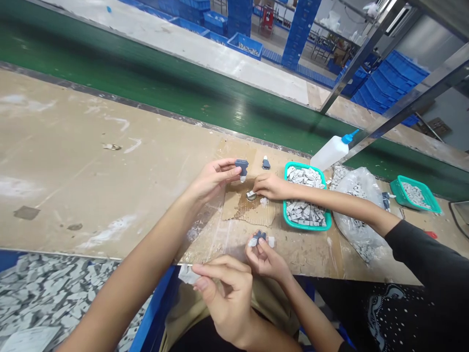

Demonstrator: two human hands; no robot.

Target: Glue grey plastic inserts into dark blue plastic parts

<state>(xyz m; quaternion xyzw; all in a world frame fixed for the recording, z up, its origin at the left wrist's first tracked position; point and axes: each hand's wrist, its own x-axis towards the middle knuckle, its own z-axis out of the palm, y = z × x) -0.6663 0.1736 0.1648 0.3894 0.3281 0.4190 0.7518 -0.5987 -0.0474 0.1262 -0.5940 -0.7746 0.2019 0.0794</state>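
The person's left hand (216,178) is clamping a dark grey part (241,166), pale tip pointing down, between thumb and fingers near the cardboard sheet (262,216); the right hand (227,293) is pinching a pale grey piece (188,275), thumb and forefinger closing on it, just off the near edge of the table (80,171). One co-worker's hand (271,187) is working over the cardboard sheet. Any lettering on the white bottle (330,154) is blurring beyond reading. The green belt (234,111) is bordering the table's far edge; the tabletop is stretching widely leftward, giving the left hand sideways room, whereas the turquoise basket (309,228) and plastic bag (357,187) are crowding the right side.
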